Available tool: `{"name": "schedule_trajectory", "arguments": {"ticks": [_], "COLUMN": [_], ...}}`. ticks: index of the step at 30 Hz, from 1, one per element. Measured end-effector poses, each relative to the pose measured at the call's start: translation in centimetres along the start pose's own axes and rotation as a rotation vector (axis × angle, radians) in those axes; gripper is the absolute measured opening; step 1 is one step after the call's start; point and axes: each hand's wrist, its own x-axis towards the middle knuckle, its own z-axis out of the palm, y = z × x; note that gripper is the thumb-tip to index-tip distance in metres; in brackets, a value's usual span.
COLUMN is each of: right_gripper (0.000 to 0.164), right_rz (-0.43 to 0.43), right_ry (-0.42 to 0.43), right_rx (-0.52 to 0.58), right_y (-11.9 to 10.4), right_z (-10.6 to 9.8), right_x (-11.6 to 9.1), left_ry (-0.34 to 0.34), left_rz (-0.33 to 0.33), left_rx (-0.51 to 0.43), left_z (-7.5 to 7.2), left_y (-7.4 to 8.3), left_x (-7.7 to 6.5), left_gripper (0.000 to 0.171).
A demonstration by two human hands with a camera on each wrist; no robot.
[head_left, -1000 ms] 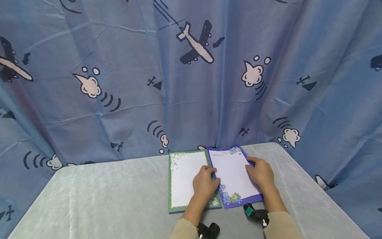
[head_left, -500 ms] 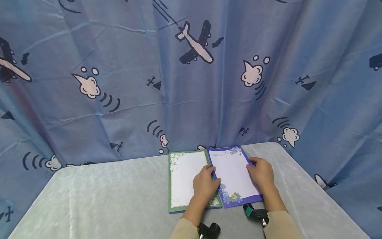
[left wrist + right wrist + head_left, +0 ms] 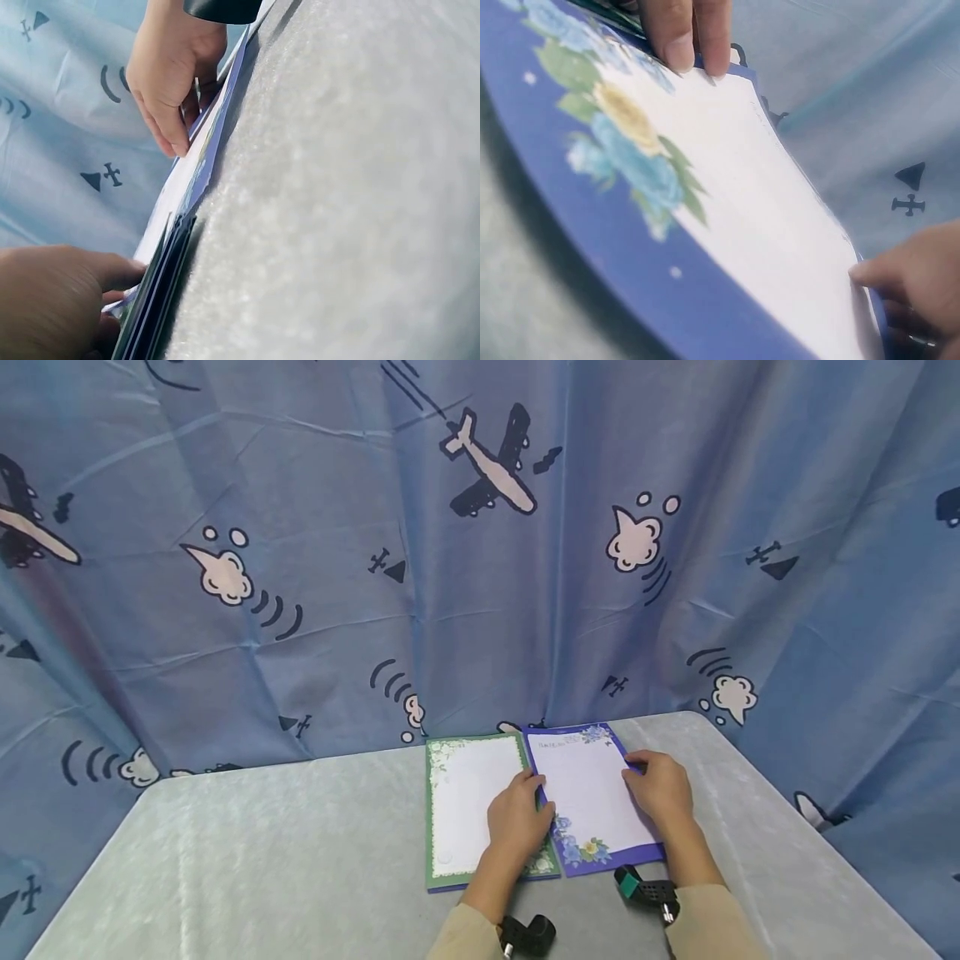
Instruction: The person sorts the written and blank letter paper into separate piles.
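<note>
A sheet of letter paper (image 3: 585,785) with a purple-blue border and printed flowers lies between my two hands. My left hand (image 3: 517,814) rests over the green-bordered paper stack (image 3: 457,802), its thumb and a finger touching the flowered sheet's left edge. Two left fingertips (image 3: 679,56) press on that sheet from above in the right wrist view. My right hand (image 3: 662,789) pinches the opposite edge, with the thumb (image 3: 866,271) on top and the other fingers below. The sheet's near border (image 3: 577,202) bows in this view. Faint writing shows along its top.
The pale, plush-covered table (image 3: 300,843) reaches to a blue curtain (image 3: 337,527) printed with planes and clouds. Dark purple-blue sheets (image 3: 154,300) show beneath the green stack's edge. Black straps with small devices (image 3: 528,935) sit on both wrists.
The head view has shifted slightly. Both hands stay at the flowered sheet's two edges, and the papers lie nearly as before.
</note>
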Motion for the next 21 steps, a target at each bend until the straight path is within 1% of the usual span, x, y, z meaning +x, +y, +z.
{"name": "schedule_trajectory", "arguments": {"ticks": [5, 8, 12, 17, 19, 21], "right_gripper": [0.032, 0.032, 0.032, 0.036, 0.038, 0.04], "right_rz": [0.001, -0.01, -0.043, -0.119, -0.139, -0.147], "right_ry": [-0.008, -0.014, -0.01, 0.047, 0.061, 0.06], "right_rx": [-0.022, -0.041, -0.08, -0.132, -0.156, -0.175], "right_y": [-0.2, -0.3, -0.4, -0.5, -0.5, -0.5], "right_z": [0.1, 0.0, 0.2, 1.0, 1.3, 1.6], "right_x": [-0.1, -0.1, -0.2, -0.4, -0.4, -0.3], "left_ry": [-0.051, -0.056, -0.062, -0.1, -0.111, -0.117], "left_rz": [0.055, 0.078, 0.085, 0.091, 0.086, 0.073], "left_rx": [0.073, 0.091, 0.102, 0.154, 0.164, 0.155], "left_z": [-0.1, -0.3, -0.4, -0.5, -0.5, -0.6], "left_y": [0.1, 0.1, 0.1, 0.2, 0.3, 0.3], "left_x": [-0.2, -0.4, -0.5, -0.4, -0.4, -0.3], "left_gripper": [0.042, 0.044, 0.045, 0.048, 0.049, 0.049]}}
